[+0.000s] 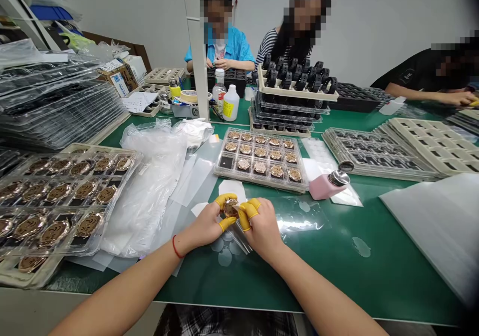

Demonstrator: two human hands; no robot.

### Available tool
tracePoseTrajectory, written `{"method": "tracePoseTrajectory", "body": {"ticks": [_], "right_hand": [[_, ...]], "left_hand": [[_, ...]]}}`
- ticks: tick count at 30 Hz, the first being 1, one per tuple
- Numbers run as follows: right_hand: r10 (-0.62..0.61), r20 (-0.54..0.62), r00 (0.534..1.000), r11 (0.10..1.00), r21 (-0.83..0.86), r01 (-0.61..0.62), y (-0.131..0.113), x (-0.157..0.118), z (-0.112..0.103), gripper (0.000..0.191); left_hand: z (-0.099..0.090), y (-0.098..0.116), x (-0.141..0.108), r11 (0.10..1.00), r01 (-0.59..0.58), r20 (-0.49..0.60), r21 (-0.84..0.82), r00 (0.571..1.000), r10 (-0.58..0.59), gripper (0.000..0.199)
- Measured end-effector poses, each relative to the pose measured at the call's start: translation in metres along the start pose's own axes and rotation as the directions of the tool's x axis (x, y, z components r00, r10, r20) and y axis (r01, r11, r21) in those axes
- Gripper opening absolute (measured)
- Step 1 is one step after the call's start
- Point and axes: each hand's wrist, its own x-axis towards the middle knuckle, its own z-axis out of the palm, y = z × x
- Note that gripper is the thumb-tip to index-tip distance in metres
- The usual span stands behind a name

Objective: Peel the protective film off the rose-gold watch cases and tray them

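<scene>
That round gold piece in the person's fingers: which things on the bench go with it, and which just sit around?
In use:
- gold piece, pinched by left hand and right hand
- tray of gold pieces
- clear film

Lying about:
- pink dispenser bottle
- plastic bags
- white bottle
- black watch parts

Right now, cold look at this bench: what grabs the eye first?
Dead centre, the left hand and right hand, in yellow finger cots, pinch one bronze round piece over the green table. Behind them sits a clear tray of matching pieces, a pink dispenser bottle lying to its right.
</scene>
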Motion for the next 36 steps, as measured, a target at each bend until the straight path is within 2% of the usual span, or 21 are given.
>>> {"method": "tracePoseTrajectory", "body": {"ticks": [3,7,11,14,16,17,21,22,24,26,29,32,34,36], "right_hand": [[0.038,0.02,0.999,0.999,-0.001,-0.038,0.006,0.0,0.001,0.014],[0.098,0.077,0.992,0.987,0.119,-0.107,0.013,0.002,-0.001,0.016],[0.251,0.067,0.966,0.953,0.16,-0.259,0.025,0.008,-0.008,0.02],[0.378,0.23,0.897,0.921,0.003,-0.389,0.042,0.011,-0.008,0.021],[0.427,0.309,0.85,0.904,-0.12,-0.41,0.049,0.012,-0.006,0.024],[0.432,0.314,0.845,0.902,-0.142,-0.408,0.05,0.012,-0.004,0.026],[0.376,0.276,0.885,0.924,-0.043,-0.379,0.041,0.012,-0.002,0.029],[0.376,0.282,0.883,0.926,-0.075,-0.371,0.038,0.012,-0.003,0.03],[0.423,0.316,0.849,0.902,-0.239,-0.36,0.039,0.011,-0.004,0.029],[0.486,0.352,0.8,0.855,-0.381,-0.352,0.046,0.01,-0.005,0.03],[0.502,0.397,0.768,0.853,-0.371,-0.366,0.058,0.008,-0.001,0.027],[0.48,0.358,0.801,0.875,-0.262,-0.407,0.057,0.005,0.002,0.012],[0.418,0.284,0.863,0.908,-0.123,-0.4,0.047,0.003,0.005,0.015],[0.3,0.229,0.926,0.95,0.018,-0.312,0.033,0.001,0.007,0.015]], "left_hand": [[0.002,0.003,0.0,0.999,-0.013,0.053,-0.042,0.999,0.015,0.042],[0.002,0.005,0.002,0.991,0.018,0.095,-0.134,0.995,-0.005,0.044],[-0.001,0.003,0.003,0.979,0.093,0.07,-0.182,0.994,-0.082,0.049],[-0.003,0.0,0.003,0.975,0.143,0.058,-0.171,0.989,-0.135,0.051],[-0.003,0.0,0.003,0.973,0.153,0.059,-0.171,0.988,-0.145,0.052],[-0.003,0.0,0.002,0.974,0.15,0.056,-0.17,0.988,-0.143,0.053],[-0.003,0.0,0.0,0.974,0.114,0.015,-0.197,0.993,-0.113,0.051],[-0.003,-0.001,0.0,0.97,0.109,0.004,-0.217,0.994,-0.11,0.05],[-0.001,-0.003,0.0,0.95,0.125,0.004,-0.286,0.992,-0.129,0.051],[0.002,-0.007,0.001,0.903,0.196,0.05,-0.382,0.98,-0.192,0.052],[0.008,-0.015,0.004,0.801,0.335,0.148,-0.496,0.942,-0.302,0.055],[0.012,-0.019,0.006,0.743,0.357,0.162,-0.566,0.932,-0.324,0.056],[0.012,-0.02,0.006,0.746,0.333,0.135,-0.577,0.939,-0.315,0.054],[0.011,-0.02,0.006,0.763,0.323,0.121,-0.56,0.943,-0.31,0.051]]}}
